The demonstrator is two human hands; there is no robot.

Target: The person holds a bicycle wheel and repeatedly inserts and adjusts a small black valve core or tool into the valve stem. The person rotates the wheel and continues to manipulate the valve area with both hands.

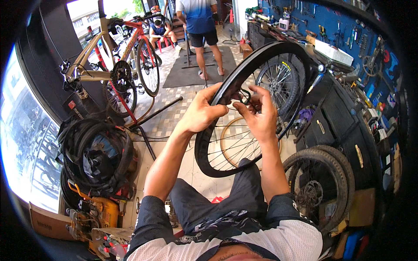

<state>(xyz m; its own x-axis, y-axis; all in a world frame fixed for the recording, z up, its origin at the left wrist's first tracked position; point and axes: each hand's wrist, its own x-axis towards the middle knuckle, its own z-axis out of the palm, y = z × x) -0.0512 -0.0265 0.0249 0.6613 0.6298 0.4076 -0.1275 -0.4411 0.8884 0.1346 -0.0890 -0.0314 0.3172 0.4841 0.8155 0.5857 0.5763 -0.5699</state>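
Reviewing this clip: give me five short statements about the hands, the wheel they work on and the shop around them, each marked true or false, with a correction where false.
1. Both hands grip the black deep-section rim at its upper edge. True: the left hand and right hand meet there.
2. The rim has a knobby tyre mounted on it. False: it is bare; the knobby tyre is on the wheel leaning at the right.
3. A bicycle stands on the left near the window. True.
4. The tool wall is red. False: it is blue.
5. Nobody else is in the shop. False: a person in dark shorts stands on a mat behind.
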